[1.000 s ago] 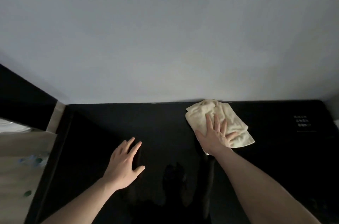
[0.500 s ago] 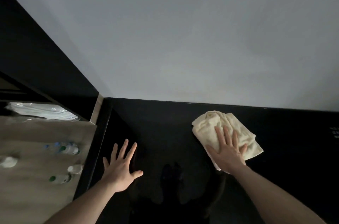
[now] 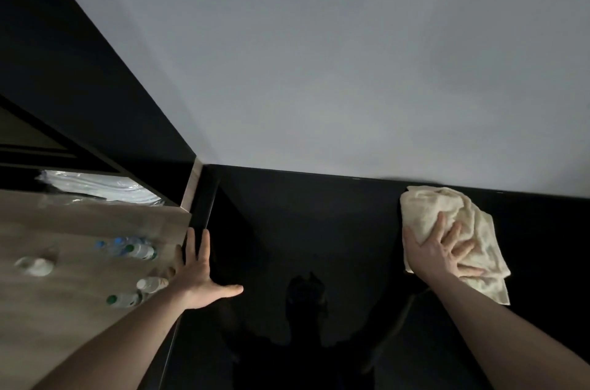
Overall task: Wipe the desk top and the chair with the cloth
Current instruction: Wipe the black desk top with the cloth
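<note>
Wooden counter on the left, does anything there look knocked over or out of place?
Yes. Several small bottles lie on their sides, scattered on the wooden counter beside the black desk; they are too blurred to show any spill.

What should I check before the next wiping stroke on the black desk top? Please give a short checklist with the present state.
1. Cloth lies on the desk top: ok.
2. Right hand presses on the cloth with spread fingers: ok.
3. Left hand rests flat near the desk's left edge for support: ok.
4. Desk surface between the hands is free of objects: ok.
5. Bottles are off the desk top, on the wooden surface to the left: ok.
6. Dust left on the dark top: cannot tell.
</note>
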`<action>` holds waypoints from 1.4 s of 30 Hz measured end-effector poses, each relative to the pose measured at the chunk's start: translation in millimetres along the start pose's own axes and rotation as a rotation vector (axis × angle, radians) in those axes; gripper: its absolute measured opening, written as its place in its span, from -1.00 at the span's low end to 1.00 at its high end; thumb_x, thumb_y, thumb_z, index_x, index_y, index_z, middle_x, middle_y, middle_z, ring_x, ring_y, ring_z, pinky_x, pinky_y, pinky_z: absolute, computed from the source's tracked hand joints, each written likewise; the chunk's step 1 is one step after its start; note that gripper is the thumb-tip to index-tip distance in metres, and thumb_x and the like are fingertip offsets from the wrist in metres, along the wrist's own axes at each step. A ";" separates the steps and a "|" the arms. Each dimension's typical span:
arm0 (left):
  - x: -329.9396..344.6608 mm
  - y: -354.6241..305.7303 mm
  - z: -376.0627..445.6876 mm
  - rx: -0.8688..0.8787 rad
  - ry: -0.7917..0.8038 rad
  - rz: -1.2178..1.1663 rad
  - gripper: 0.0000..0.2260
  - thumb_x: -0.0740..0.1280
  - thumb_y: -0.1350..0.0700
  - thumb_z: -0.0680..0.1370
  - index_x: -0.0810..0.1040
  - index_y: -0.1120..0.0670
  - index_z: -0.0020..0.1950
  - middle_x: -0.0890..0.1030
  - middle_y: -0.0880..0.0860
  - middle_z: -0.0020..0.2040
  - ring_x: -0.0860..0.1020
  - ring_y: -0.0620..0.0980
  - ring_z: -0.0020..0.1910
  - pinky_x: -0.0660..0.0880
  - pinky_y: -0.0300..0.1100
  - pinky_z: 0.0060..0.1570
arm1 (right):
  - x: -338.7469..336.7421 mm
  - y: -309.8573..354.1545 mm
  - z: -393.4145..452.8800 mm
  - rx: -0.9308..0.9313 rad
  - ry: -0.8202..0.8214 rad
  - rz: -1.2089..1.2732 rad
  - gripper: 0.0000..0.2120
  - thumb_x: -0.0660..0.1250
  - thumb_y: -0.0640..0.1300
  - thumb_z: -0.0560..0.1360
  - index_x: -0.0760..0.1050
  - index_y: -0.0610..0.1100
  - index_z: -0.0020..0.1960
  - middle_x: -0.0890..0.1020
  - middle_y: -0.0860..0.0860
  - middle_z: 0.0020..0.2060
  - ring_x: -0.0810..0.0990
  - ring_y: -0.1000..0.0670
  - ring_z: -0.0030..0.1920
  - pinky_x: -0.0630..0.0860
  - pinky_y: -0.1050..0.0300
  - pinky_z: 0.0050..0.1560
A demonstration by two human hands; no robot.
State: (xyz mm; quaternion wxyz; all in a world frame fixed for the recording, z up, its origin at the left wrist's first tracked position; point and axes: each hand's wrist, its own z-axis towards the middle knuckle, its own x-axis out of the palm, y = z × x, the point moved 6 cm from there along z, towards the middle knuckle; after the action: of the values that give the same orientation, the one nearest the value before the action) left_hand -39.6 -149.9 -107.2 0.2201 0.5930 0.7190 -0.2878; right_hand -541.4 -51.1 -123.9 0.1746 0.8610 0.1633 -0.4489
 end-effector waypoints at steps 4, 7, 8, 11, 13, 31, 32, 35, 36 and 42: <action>4.5 3.8 4.1 0.023 0.053 -0.030 0.46 0.47 -0.57 0.16 -0.65 -0.15 0.50 -0.78 -0.07 0.38 -0.46 0.26 0.59 -0.14 0.34 0.59 | 34.1 61.5 -29.8 -0.065 -0.006 -0.032 -0.15 -0.05 0.49 0.56 -0.30 0.20 0.70 -0.24 0.03 0.72 -0.33 -0.29 0.67 -0.30 -0.66 0.46; 3.3 5.6 6.7 0.063 0.073 -0.044 0.46 0.48 -0.56 0.18 -0.66 -0.13 0.50 -0.81 -0.07 0.33 -0.43 0.31 0.59 -0.12 0.34 0.59 | 65.3 117.9 -59.9 -0.181 0.007 -0.085 -0.16 -0.11 0.49 0.57 -0.37 0.19 0.69 -0.28 0.02 0.71 -0.37 -0.31 0.66 -0.32 -0.66 0.46; 2.9 6.2 7.1 0.074 0.078 -0.043 0.46 0.48 -0.55 0.19 -0.66 -0.12 0.50 -0.81 -0.06 0.33 -0.42 0.32 0.59 -0.12 0.33 0.59 | 76.2 137.5 -70.7 -0.222 0.023 -0.105 -0.17 -0.12 0.49 0.58 -0.39 0.19 0.68 -0.31 0.01 0.71 -0.40 -0.31 0.65 -0.35 -0.66 0.45; 3.1 8.0 7.1 0.093 0.100 -0.030 0.46 0.49 -0.53 0.21 -0.67 -0.10 0.49 -0.81 -0.03 0.33 -0.41 0.34 0.59 -0.12 0.33 0.59 | 105.9 194.9 -104.7 -0.333 0.082 -0.137 -0.19 -0.12 0.46 0.61 -0.40 0.20 0.68 -0.36 0.00 0.69 -0.50 -0.29 0.62 -0.42 -0.65 0.42; 3.1 9.2 7.7 0.115 0.102 -0.024 0.46 0.50 -0.52 0.21 -0.67 -0.09 0.49 -0.81 -0.01 0.33 -0.42 0.34 0.59 -0.13 0.33 0.59 | 121.8 233.5 -123.8 -0.388 0.125 -0.134 -0.22 -0.10 0.42 0.63 -0.38 0.20 0.69 -0.39 0.00 0.68 -0.55 -0.28 0.59 -0.44 -0.65 0.41; 3.8 12.0 13.0 0.147 0.113 0.002 0.42 0.54 -0.41 0.32 -0.68 -0.07 0.48 -0.82 0.01 0.32 -0.44 0.33 0.59 -0.11 0.33 0.59 | 135.0 269.1 -145.5 -0.638 0.167 -0.225 -0.25 -0.08 0.46 0.61 -0.34 0.31 0.67 -0.32 0.13 0.69 -0.51 -0.16 0.63 -0.43 -0.57 0.47; 3.0 11.8 11.9 0.146 0.116 0.006 0.42 0.54 -0.41 0.32 -0.69 -0.07 0.48 -0.82 0.02 0.32 -0.43 0.33 0.59 -0.10 0.33 0.60 | 124.5 249.4 -134.2 -0.580 0.154 -0.206 -0.24 -0.08 0.47 0.61 -0.35 0.32 0.66 -0.33 0.14 0.69 -0.50 -0.15 0.63 -0.42 -0.57 0.48; 1.0 12.3 9.5 0.135 0.119 0.018 0.42 0.52 -0.43 0.32 -0.70 -0.06 0.46 -0.82 0.04 0.32 -0.41 0.33 0.60 -0.08 0.31 0.60 | 90.4 181.3 -98.6 -0.354 0.113 -0.137 -0.21 -0.04 0.49 0.59 -0.34 0.33 0.66 -0.34 0.16 0.69 -0.44 -0.13 0.66 -0.33 -0.57 0.52; 0.5 12.6 8.9 0.131 0.121 0.017 0.42 0.52 -0.43 0.32 -0.71 -0.06 0.46 -0.81 0.05 0.33 -0.41 0.34 0.60 -0.07 0.31 0.60 | 79.5 157.3 -88.8 -0.273 0.109 -0.112 -0.20 -0.03 0.50 0.58 -0.33 0.32 0.67 -0.33 0.16 0.69 -0.42 -0.14 0.67 -0.31 -0.56 0.53; -0.9 13.5 8.7 0.134 0.123 0.006 0.42 0.52 -0.43 0.32 -0.71 -0.05 0.46 -0.82 0.06 0.32 -0.41 0.35 0.59 -0.08 0.34 0.59 | 48.6 98.8 -74.1 0.011 0.120 0.060 -0.17 0.07 0.44 0.60 -0.30 0.26 0.69 -0.32 0.14 0.69 -0.43 -0.24 0.66 -0.26 -0.54 0.56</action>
State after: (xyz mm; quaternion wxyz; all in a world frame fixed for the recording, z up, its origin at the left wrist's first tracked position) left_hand -26.5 -154.7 -115.1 0.1363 0.6250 0.7086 -0.2977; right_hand -418.7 -99.4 -109.4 0.1733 0.8918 0.1453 -0.3919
